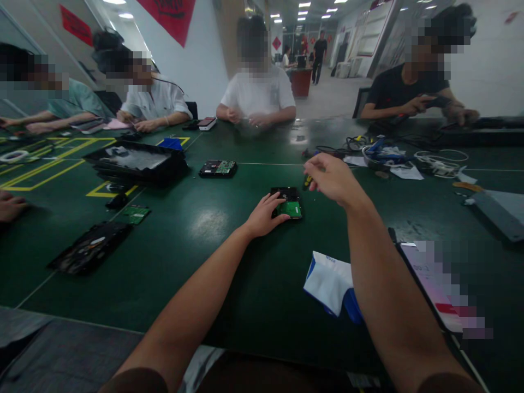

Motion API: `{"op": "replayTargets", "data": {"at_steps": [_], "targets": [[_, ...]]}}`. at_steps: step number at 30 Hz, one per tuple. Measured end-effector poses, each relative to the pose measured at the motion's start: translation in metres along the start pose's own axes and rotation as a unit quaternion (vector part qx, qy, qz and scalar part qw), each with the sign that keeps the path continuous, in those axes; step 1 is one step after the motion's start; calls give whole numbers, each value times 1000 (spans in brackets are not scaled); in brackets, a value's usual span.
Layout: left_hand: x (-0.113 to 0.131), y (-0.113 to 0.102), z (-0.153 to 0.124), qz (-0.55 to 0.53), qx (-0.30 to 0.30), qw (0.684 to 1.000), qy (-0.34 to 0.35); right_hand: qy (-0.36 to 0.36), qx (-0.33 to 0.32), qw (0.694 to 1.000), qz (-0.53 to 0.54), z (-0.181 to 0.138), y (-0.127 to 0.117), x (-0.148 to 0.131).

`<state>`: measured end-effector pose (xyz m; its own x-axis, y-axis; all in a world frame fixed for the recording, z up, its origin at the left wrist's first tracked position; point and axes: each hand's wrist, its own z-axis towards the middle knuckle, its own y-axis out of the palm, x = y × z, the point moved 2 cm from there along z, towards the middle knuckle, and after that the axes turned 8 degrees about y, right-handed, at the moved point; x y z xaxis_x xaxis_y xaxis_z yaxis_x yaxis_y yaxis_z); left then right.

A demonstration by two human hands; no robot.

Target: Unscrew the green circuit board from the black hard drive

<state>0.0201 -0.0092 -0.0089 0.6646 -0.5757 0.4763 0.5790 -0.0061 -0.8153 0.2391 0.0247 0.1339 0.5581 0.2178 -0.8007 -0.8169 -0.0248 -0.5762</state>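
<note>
A hard drive (pixel 291 210) with a green circuit board lies flat on the dark green table. My left hand (pixel 268 214) rests on its left side, fingers spread over the casing and thumb along the near edge. Just right of the drive, my right hand (pixel 333 179) is raised a little above the table with its fingers pinched together. A short yellow-and-black screwdriver (pixel 307 181) shows below the fingertips; its tip is too small to make out. Between my forearms and the drive lies a crumpled white and blue packet (pixel 329 278).
Another hard drive (pixel 218 168) lies farther off, near a black tray (pixel 139 164). To the left are a black casing (pixel 92 245) and a loose green board (pixel 136 214). Cables (pixel 385 155) pile up at right, above a phone (pixel 438 284) and a grey metal box (pixel 501 213). Several people sit around the table.
</note>
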Motion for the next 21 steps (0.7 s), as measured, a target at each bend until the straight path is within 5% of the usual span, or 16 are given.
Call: {"op": "replayTargets", "data": {"at_steps": [4, 12, 21], "targets": [[0, -1, 0, 2, 2, 1000, 2, -2, -33, 999, 22, 1, 1, 2], [3, -3, 0, 2, -10, 1000, -15, 31, 56, 996, -61, -1, -5, 0], [3, -3, 0, 4, -8, 1000, -10, 2, -43, 998, 40, 0, 0, 3]]}}
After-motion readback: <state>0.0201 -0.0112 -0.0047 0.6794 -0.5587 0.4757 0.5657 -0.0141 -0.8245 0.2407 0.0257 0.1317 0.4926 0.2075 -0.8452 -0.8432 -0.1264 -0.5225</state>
